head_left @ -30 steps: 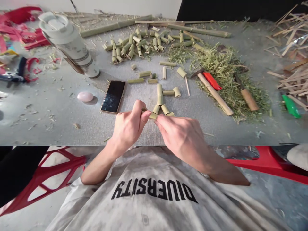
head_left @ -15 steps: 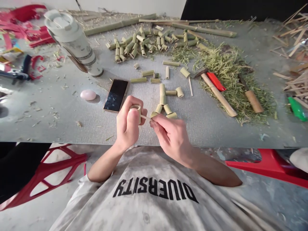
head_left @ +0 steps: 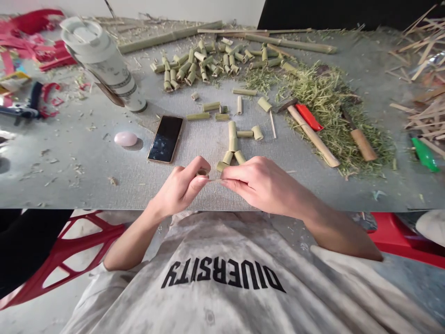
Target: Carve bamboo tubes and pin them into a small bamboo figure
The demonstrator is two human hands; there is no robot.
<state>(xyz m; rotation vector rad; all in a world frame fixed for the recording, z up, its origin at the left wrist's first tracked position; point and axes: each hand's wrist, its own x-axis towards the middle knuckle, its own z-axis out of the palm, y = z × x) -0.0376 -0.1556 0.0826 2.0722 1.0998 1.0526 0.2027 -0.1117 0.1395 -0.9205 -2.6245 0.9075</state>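
Observation:
My left hand (head_left: pixel 184 188) is closed around a short bamboo tube (head_left: pixel 202 172), whose open end shows between thumb and forefinger. A thin wooden stick (head_left: pixel 214 180) spans the small gap between my hands. My right hand (head_left: pixel 262 183) pinches the stick's right end; its other end meets my left thumb. Just beyond my hands, a figure of bamboo pieces (head_left: pixel 232 134) lies flat on the table, with two legs and a side arm ending in a short tube (head_left: pixel 257 132). My right hand partly covers its right leg.
A phone (head_left: pixel 165 139), pink egg-shaped object (head_left: pixel 125 138) and tall white tumbler (head_left: pixel 104 62) stand or lie to the left. Cut bamboo tubes (head_left: pixel 191 65) are heaped at the back. Rightward lie a hammer (head_left: pixel 314 137), red-handled tool (head_left: pixel 308 117), wooden-handled blade (head_left: pixel 363 144) and green shavings (head_left: pixel 323 88).
Both hands have come lower, toward the table's front edge. My left hand has turned, tipping the bamboo tube. My right hand has shifted right and now covers part of the figure's right leg.

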